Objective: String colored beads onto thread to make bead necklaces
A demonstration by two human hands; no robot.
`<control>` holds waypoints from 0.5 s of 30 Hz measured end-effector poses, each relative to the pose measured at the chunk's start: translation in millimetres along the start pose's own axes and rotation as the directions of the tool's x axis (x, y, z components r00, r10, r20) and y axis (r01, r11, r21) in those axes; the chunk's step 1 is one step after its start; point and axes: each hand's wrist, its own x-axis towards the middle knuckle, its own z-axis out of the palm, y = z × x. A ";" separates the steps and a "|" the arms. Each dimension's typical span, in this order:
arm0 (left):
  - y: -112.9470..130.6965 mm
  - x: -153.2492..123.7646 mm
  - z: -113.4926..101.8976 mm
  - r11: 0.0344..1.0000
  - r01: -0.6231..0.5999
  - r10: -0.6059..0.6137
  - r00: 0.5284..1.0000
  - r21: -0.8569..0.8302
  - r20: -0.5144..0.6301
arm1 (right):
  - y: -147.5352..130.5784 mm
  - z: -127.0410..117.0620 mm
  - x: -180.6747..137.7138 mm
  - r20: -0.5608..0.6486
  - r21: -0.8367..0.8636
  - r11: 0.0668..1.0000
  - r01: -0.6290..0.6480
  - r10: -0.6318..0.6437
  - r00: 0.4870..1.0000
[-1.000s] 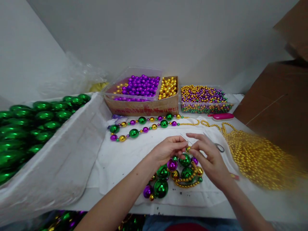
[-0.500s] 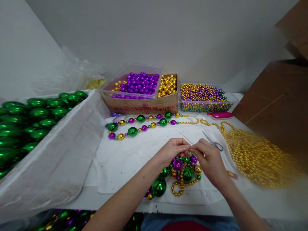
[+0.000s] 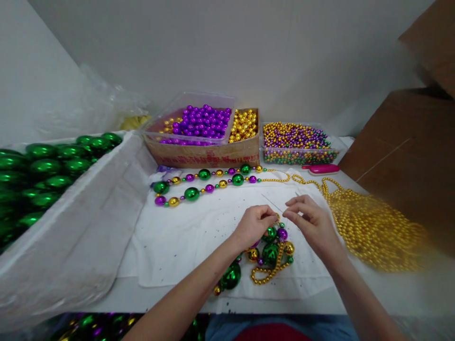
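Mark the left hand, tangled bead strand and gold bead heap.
Left hand (image 3: 253,223): head view, its back.
Tangled bead strand (image 3: 270,254): head view, large green bead.
Gold bead heap (image 3: 377,232): head view, its middle.

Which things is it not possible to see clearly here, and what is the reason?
All in the head view:
Bead strand: partly hidden by the left hand.
Needle-like piece: too fine to tell whether the right hand grips it.
Large green beads: cut off by the left edge.
Gold bead chains: blurred at their right end.
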 end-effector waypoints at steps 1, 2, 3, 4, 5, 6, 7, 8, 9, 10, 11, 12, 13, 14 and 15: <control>0.0 0.5 -0.2 1.000 0.005 -0.006 1.000 0.027 0.021 | -1.1 -0.9 2.1 0.011 -0.003 1.000 0.005 -0.005 1.000; 0.2 0.9 -0.4 0.999 0.009 -0.010 0.998 0.031 0.055 | -2.0 -1.3 4.4 0.022 -0.007 1.000 0.002 -0.002 1.000; 0.7 1.2 -0.6 1.000 0.012 -0.014 0.996 0.015 0.093 | -2.5 -1.1 6.7 0.036 -0.012 1.000 -0.005 0.005 0.999; 1.6 1.4 -0.8 1.000 0.018 -0.016 0.992 -0.015 0.129 | -2.6 -0.5 9.0 0.051 -0.017 1.000 -0.011 0.012 0.999; 2.8 1.3 -1.0 0.998 0.026 -0.017 0.987 -0.051 0.158 | -2.1 0.6 11.1 0.063 -0.016 1.000 -0.014 0.015 0.998; 4.2 1.1 -1.5 0.995 0.035 -0.019 0.983 -0.089 0.181 | -1.2 2.0 12.9 0.074 -0.009 1.000 -0.015 0.015 0.997; 5.8 0.7 -2.2 0.991 0.046 -0.020 0.980 -0.127 0.200 | 0.1 3.4 14.3 0.085 0.002 1.000 -0.019 0.019 0.996; 7.3 0.2 -3.1 0.985 0.059 -0.022 0.976 -0.163 0.217 | 1.5 4.6 15.3 0.094 0.015 1.000 -0.028 0.026 0.995; 8.8 -0.3 -4.3 0.979 0.075 -0.028 0.972 -0.192 0.234 | 2.8 5.7 15.9 0.102 0.025 0.999 -0.040 0.038 0.994; 10.0 -0.8 -5.5 0.972 0.092 -0.037 0.968 -0.215 0.249 | 4.0 6.5 16.1 0.105 0.031 0.998 -0.054 0.050 0.993; 10.9 -1.2 -6.7 0.966 0.110 -0.047 0.964 -0.233 0.263 | 4.9 6.9 16.1 0.106 0.032 0.997 -0.065 0.061 0.992; 11.5 -1.4 -7.5 0.961 0.128 -0.058 0.960 -0.246 0.273 | 5.6 7.2 16.2 0.107 0.030 0.997 -0.070 0.066 0.992; 11.9 -1.4 -7.8 0.957 0.143 -0.070 0.958 -0.253 0.278 | 6.1 7.3 16.3 0.108 0.029 0.997 -0.069 0.066 0.992; 12.0 -1.2 -7.5 0.955 0.152 -0.080 0.959 -0.255 0.273 | 6.5 7.3 16.7 0.106 0.030 0.997 -0.066 0.063 0.992; 11.9 -0.8 -6.5 0.954 0.156 -0.087 0.962 -0.256 0.259 | 6.9 7.2 17.3 0.101 0.031 0.997 -0.064 0.061 0.993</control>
